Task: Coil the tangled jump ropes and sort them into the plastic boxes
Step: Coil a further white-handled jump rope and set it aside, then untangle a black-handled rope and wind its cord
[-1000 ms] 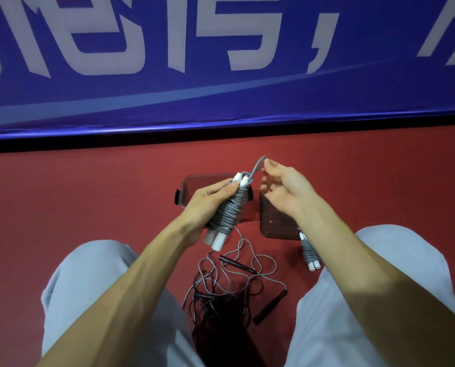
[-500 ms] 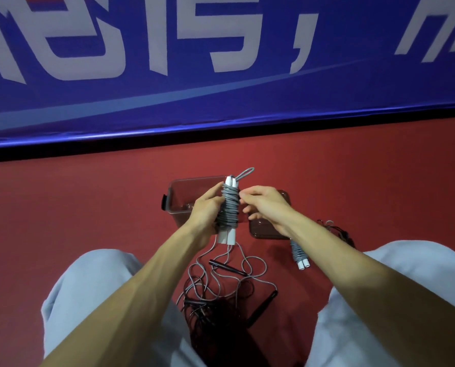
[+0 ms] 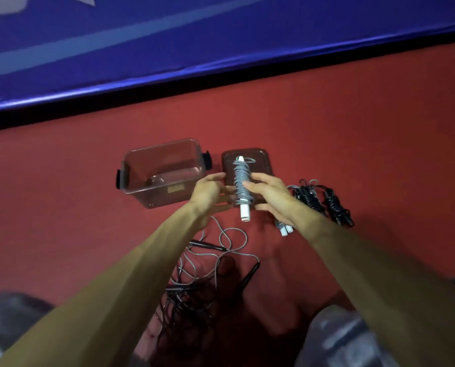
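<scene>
A grey jump rope wound tightly around its white handles (image 3: 241, 188) is held upright above a flat dark lid (image 3: 262, 165). My right hand (image 3: 270, 193) grips this bundle, thumb across its front. My left hand (image 3: 208, 193) sits just left of it with fingers spread, fingertips close to the coil. A clear plastic box (image 3: 131, 178) with black clips stands on the floor to the left. Below my hands lies a loose tangle of grey rope (image 3: 229, 234) and black rope (image 3: 184, 300) with black handles.
Another coiled grey rope with white handles (image 3: 284, 229) peeks out under my right wrist. Two coiled black ropes (image 3: 310, 197) (image 3: 337, 211) lie to the right on the red floor. A blue banner (image 3: 221, 35) runs along the back. My knees frame the bottom corners.
The grey bundle has passed from my left hand into my right. My left fingers have opened. The bundle has shifted right, over the dark lid, and the view tilted down.
</scene>
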`<state>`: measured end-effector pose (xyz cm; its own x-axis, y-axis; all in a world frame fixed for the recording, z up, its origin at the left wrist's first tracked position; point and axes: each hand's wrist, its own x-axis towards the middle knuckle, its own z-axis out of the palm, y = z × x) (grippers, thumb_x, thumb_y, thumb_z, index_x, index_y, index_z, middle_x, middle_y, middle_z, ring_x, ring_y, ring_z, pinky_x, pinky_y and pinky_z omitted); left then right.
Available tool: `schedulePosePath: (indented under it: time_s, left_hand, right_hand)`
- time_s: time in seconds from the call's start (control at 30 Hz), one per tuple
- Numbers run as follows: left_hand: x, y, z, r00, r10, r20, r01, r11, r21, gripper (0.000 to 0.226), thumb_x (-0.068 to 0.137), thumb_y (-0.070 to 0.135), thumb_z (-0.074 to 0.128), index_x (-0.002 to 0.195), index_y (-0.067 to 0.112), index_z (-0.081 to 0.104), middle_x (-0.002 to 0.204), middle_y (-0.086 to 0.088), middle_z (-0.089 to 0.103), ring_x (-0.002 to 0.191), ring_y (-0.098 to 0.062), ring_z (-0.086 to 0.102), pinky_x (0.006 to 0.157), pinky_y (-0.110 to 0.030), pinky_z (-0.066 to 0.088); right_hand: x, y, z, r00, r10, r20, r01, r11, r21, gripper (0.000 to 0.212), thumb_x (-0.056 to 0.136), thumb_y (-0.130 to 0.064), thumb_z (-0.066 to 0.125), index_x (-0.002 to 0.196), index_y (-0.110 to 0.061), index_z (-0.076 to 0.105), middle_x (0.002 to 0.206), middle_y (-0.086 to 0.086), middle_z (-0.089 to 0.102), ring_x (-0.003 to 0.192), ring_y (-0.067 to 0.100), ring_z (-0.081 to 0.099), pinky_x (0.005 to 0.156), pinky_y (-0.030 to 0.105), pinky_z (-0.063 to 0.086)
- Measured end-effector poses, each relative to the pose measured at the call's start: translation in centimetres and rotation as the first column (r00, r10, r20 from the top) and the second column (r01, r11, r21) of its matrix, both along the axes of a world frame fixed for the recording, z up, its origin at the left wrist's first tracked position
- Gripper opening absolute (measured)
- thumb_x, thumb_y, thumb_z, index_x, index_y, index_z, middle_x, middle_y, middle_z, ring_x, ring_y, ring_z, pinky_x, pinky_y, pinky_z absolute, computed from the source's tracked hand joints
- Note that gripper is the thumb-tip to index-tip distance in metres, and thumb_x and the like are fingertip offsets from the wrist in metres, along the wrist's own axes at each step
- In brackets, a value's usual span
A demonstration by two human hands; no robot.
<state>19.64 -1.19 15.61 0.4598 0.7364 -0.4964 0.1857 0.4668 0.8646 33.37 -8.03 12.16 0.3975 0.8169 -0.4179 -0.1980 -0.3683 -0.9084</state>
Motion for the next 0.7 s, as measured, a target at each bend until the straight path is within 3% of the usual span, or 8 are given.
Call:
schedulePosePath:
  time_s: [0.07,0.2,0.3,0.4,0.53,0.63,0.7]
  left_hand:
    - [1.5,0.5,-2.3,0.998,-0.062,-0.02,0.062,0.998,-0.009,0.04,0.093,-0.005,0.043,0.129,0.012,0.049,0.093,-0.009,0.067,0.075,-0.022,0.066,0.068,-0.032,0.051]
    - [4.5,1.4,-6.7,0.988,-0.115,-0.106,0.115,0.993,-0.002,0.032,0.092,-0.005,0.045,0.116,0.013,0.054,0.085,-0.006,0.066,0.064,-0.018,0.066,0.058,-0.025,0.051]
    - [5.8,1.8,-9.9,0.964,-0.208,-0.166,0.209,0.978,-0.011,0.03,0.091,-0.006,0.046,0.11,0.015,0.057,0.079,-0.004,0.066,0.061,-0.017,0.065,0.054,-0.022,0.048]
    - [6.4,2.0,-12.3,0.933,-0.321,-0.165,0.323,0.946,-0.011,0.03,0.091,-0.009,0.047,0.106,0.014,0.059,0.077,-0.006,0.065,0.052,-0.012,0.065,0.06,-0.025,0.047]
    - [5.8,2.2,-14.2,0.922,-0.347,-0.174,0.35,0.937,-0.013,0.027,0.091,-0.011,0.048,0.1,0.012,0.059,0.059,0.003,0.067,0.045,-0.006,0.062,0.052,-0.018,0.05]
    - [4.3,2.7,-15.0,0.922,-0.324,-0.212,0.328,0.945,-0.021,0.027,0.092,-0.012,0.046,0.097,0.011,0.058,0.048,0.009,0.063,0.041,-0.003,0.06,0.044,-0.013,0.046]
    - [2.6,3.2,-15.1,0.918,-0.302,-0.258,0.315,0.949,0.011,0.027,0.092,-0.012,0.045,0.094,0.012,0.059,0.048,0.01,0.063,0.04,-0.002,0.058,0.045,-0.014,0.044]
  right_hand:
    - [1.9,0.1,-2.6,0.997,-0.055,0.049,0.058,0.997,-0.06,0.051,0.086,-0.017,0.071,0.133,-0.012,0.053,0.12,0.009,0.065,0.111,0.023,0.063,0.092,0.046,0.052]
    - [5.7,0.3,-8.3,0.943,-0.131,0.306,0.195,0.962,-0.191,0.042,0.083,-0.013,0.074,0.121,-0.006,0.061,0.102,0.013,0.068,0.093,0.027,0.066,0.089,0.044,0.054]
    - [8.2,0.6,-12.0,0.854,-0.089,0.512,0.281,0.908,-0.311,0.038,0.079,-0.026,0.076,0.113,-0.014,0.068,0.103,0.013,0.072,0.099,0.029,0.066,0.091,0.037,0.051]
    - [9.7,0.5,-14.4,0.791,-0.047,0.61,0.332,0.87,-0.364,0.03,0.081,-0.027,0.071,0.108,-0.013,0.07,0.106,0.013,0.071,0.101,0.029,0.064,0.087,0.033,0.051]
    - [10.3,0.7,-16.7,0.709,0.077,0.701,0.357,0.818,-0.451,0.03,0.084,-0.028,0.064,0.111,-0.016,0.066,0.116,0.014,0.063,0.111,0.032,0.057,0.087,0.036,0.05]
    - [9.9,0.4,-16.6,0.56,0.127,0.819,0.434,0.797,-0.42,0.036,0.084,-0.023,0.063,0.118,-0.013,0.06,0.128,0.016,0.046,0.122,0.035,0.042,0.098,0.042,0.042]
    - [9.4,0.2,-15.9,0.433,0.141,0.89,0.404,0.853,-0.331,0.034,0.082,-0.015,0.063,0.115,-0.01,0.061,0.125,0.018,0.045,0.119,0.037,0.04,0.099,0.043,0.039]
